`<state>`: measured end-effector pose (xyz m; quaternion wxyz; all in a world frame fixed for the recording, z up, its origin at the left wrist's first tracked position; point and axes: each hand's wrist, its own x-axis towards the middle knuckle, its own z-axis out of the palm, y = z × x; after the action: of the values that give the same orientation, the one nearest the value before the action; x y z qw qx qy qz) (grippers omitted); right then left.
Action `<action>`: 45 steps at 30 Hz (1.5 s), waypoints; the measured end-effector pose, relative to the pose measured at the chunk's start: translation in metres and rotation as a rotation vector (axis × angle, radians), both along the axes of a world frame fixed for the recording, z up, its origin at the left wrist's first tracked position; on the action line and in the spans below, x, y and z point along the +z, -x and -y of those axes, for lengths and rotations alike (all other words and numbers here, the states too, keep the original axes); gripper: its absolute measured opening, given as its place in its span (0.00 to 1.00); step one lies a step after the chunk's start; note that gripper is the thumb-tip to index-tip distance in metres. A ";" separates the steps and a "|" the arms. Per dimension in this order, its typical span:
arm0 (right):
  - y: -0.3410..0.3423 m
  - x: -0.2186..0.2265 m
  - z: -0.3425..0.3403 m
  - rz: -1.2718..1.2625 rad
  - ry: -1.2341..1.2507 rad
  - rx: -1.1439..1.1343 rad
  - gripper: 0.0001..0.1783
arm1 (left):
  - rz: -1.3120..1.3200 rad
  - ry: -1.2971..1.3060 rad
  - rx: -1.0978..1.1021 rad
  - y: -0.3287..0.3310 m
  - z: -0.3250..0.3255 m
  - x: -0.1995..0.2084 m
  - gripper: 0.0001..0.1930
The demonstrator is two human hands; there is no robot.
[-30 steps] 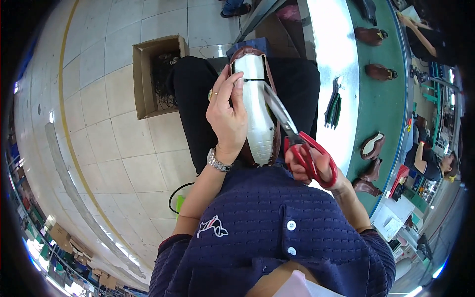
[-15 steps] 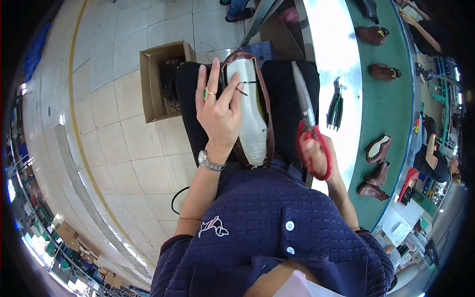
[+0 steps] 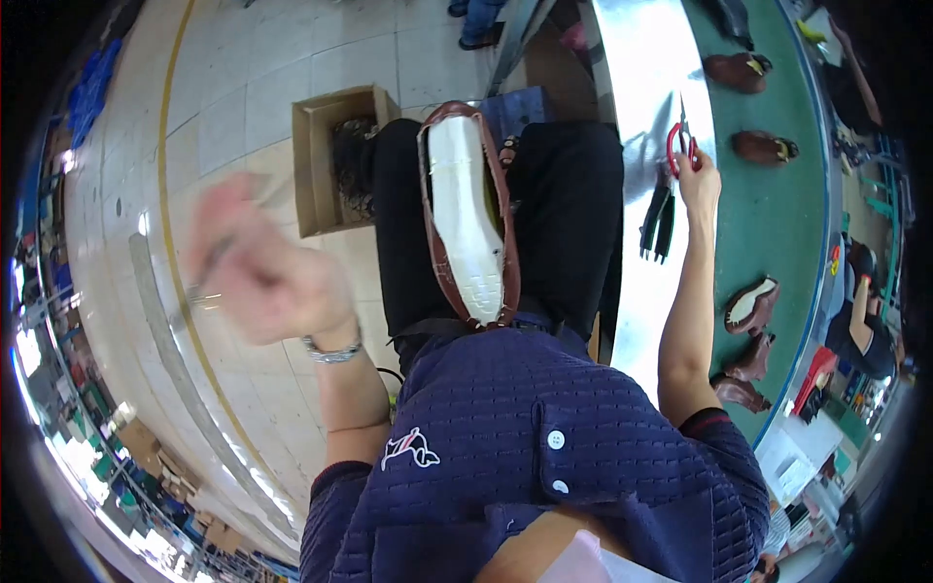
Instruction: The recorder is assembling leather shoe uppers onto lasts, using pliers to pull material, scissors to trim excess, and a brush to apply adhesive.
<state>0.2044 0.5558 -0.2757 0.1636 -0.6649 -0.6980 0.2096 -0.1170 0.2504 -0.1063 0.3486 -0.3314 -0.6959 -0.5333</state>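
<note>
A brown shoe upper (image 3: 440,255) lies sole side up on my lap between my thighs, with a white bottom (image 3: 465,214) inside its edges. My left hand (image 3: 262,267) is raised off to the left of the shoe, over the floor. Motion smears its fingers, so what they hold, if anything, does not show. Over the metal bench at the right, my right hand (image 3: 699,182) grips the red handles of a pair of scissors (image 3: 674,146), blades pointing away from me. Just below the scissors lies a black-handled plier-like tool (image 3: 658,222).
An open cardboard box (image 3: 309,170) holding dark stringy scraps stands beyond my left knee. A bright metal bench (image 3: 637,321) runs along my right. Past it, several brown shoes (image 3: 765,148) sit on a green surface (image 3: 724,238). A blue crate (image 3: 518,109) stands past my knees.
My right hand has carried the scissors from above my right thigh to the bench. My left hand has left the shoe and swung left. The thin black strip has gone from the white bottom.
</note>
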 end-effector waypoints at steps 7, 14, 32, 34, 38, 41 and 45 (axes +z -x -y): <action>0.048 -0.033 -0.013 0.202 -0.228 0.319 0.25 | 0.110 0.736 0.122 0.115 0.052 -0.071 0.26; -0.022 -0.046 0.076 0.404 -0.173 0.014 0.44 | 0.975 0.632 -0.317 0.003 0.036 -0.099 0.41; 0.055 0.143 0.158 -0.468 0.939 0.494 0.37 | 1.164 0.569 -0.737 -0.023 0.055 -0.111 0.21; 0.077 0.154 0.165 -0.476 1.088 0.651 0.39 | 1.168 0.360 -0.848 -0.016 0.058 -0.135 0.20; 0.126 0.170 0.180 -0.066 0.814 1.144 0.37 | 1.070 0.826 -0.823 -0.008 0.054 -0.109 0.21; 0.164 0.191 0.188 0.291 0.715 1.244 0.36 | 0.445 1.018 -0.593 -0.030 0.051 -0.087 0.14; 0.175 0.192 0.196 0.478 0.543 1.347 0.36 | 0.162 1.194 -0.459 -0.042 0.049 -0.091 0.07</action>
<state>0.0289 0.3596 -0.0832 -0.3241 -0.1397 -0.8932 0.2787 -0.0748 0.2011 -0.1975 -0.0725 -0.5675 -0.8084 -0.1384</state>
